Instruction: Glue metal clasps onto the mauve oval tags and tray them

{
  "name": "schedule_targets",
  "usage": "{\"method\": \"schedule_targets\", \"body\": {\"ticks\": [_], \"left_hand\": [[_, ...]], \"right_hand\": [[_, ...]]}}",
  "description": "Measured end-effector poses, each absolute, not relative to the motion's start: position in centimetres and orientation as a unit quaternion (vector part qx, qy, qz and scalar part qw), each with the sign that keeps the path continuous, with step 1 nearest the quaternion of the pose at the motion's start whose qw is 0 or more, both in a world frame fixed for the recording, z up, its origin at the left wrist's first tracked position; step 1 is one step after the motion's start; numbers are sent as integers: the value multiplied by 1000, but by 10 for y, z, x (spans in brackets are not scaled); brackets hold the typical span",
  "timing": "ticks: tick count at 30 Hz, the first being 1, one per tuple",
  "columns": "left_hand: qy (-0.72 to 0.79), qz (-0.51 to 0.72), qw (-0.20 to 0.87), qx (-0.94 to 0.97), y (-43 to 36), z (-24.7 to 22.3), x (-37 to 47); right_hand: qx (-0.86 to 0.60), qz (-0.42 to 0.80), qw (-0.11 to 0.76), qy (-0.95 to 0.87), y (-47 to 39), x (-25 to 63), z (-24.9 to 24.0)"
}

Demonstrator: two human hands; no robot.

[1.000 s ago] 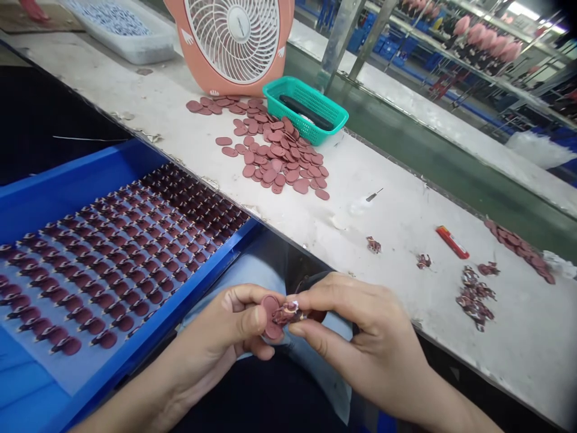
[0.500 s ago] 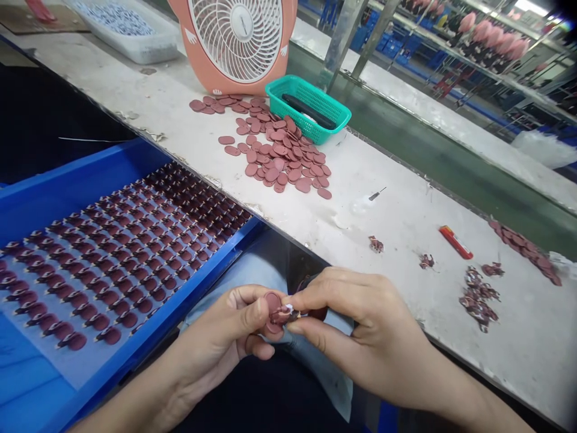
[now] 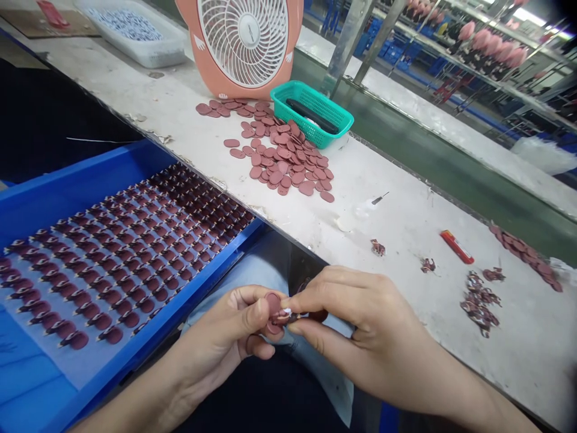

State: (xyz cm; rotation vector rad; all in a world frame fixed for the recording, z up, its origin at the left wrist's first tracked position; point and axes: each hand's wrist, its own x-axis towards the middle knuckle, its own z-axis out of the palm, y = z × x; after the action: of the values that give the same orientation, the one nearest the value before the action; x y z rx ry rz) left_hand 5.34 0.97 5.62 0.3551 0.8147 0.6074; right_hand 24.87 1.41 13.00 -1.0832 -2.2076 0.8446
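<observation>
My left hand point(image 3: 238, 334) pinches a reddish-brown oval disc point(image 3: 273, 304) between thumb and fingers, above my lap. Against the disc sits a small brown figure point(image 3: 283, 317) with a white patch, and the fingertips of my right hand point(image 3: 356, 328) are closed on its right end. Fingers partly hide both pieces, so I cannot tell how they join. On the bench lie a heap of similar oval discs point(image 3: 283, 156) and a cluster of small brown figures point(image 3: 480, 300). To my left, a blue tray point(image 3: 148, 157) holds rows of discs with figures on them.
An orange fan point(image 3: 243, 48) stands behind the heap beside a green basket point(image 3: 311, 111) holding a black object. A red tube-like item point(image 3: 457, 246), a thin pointed tool point(image 3: 380, 198) and more discs point(image 3: 525, 255) lie rightward. A white tub point(image 3: 135, 36) stands at the back left.
The view has shifted slightly. Both hands stay together in nearly the same pose, and the small figure appears slightly turned against the disc.
</observation>
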Motion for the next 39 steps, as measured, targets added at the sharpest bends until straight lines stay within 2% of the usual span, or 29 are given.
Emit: {"method": "schedule_targets", "body": {"ticks": [23,39], "left_hand": [[308,300,885,181,9,56,46],[331,287,886,151,6,59,50]], "right_hand": [[-404,329,285,-805,7,249,138],[-378,341,319,-800,7,244,126]]}}
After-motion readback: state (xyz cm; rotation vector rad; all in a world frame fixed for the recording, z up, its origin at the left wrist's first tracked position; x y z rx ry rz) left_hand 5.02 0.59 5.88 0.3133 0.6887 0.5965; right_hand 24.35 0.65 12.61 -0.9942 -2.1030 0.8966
